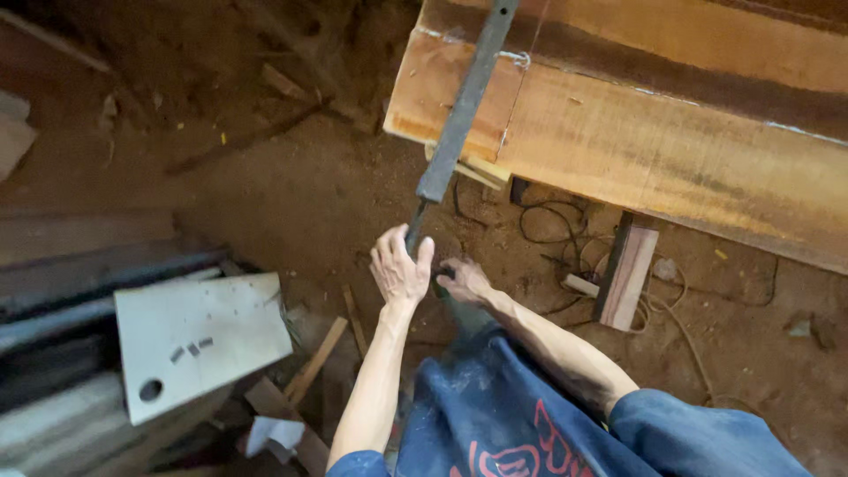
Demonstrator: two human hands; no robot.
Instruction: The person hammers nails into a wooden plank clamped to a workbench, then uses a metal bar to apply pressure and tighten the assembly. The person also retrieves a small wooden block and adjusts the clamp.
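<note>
A long dark flat metal bar [464,106] rises from near my hands up across a large reddish wooden plank [671,150]. Its lower end narrows into a thin shank. My left hand [399,268] wraps around that shank, fingers curled on it. My right hand [463,281] sits just beside and lower, fingers closed near the bar's bottom end; what it grips is hidden. Both forearms reach forward over my blue trousers [495,415].
A pale square metal plate [199,340] with a round hole and slots lies at left on stacked dark boards. Black cables [552,225] and a small wooden block [627,274] lie on the dirt floor at right. Wood scraps [314,362] lie near my legs.
</note>
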